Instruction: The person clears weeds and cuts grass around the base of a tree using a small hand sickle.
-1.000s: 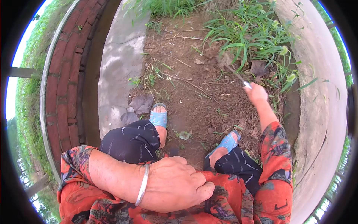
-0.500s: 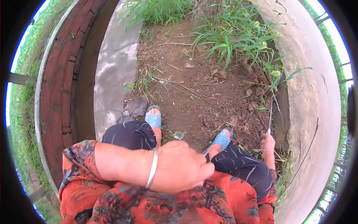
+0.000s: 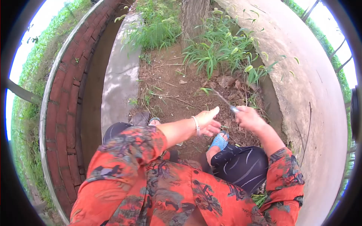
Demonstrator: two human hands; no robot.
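Note:
My left hand [image 3: 208,122], with a bracelet [image 3: 196,125] at its wrist, reaches over the soil with the thumb apart from the fingers. Nothing shows in it. To its right, my right hand [image 3: 249,119] is closed round the pale handle of a long, thin metal tool [image 3: 224,99]. The tool slants up and left over the ground, and its exact kind is hard to make out. Near its tip is a green blade of grass [image 3: 205,90]; whether they touch I cannot tell. The two hands are apart.
Ahead stand a tree trunk [image 3: 193,22] and tall grass tufts [image 3: 215,52]. Bare soil [image 3: 166,81] with twigs and dry leaves lies before my feet. A concrete strip [image 3: 120,83] and brick edging [image 3: 62,109] run on the left, a pale paved surface [image 3: 301,75] on the right.
My left hand has moved forward from near my lap and opened. My right hand has come up and inward from the right edge with the tool, which now points left. The view has tilted up.

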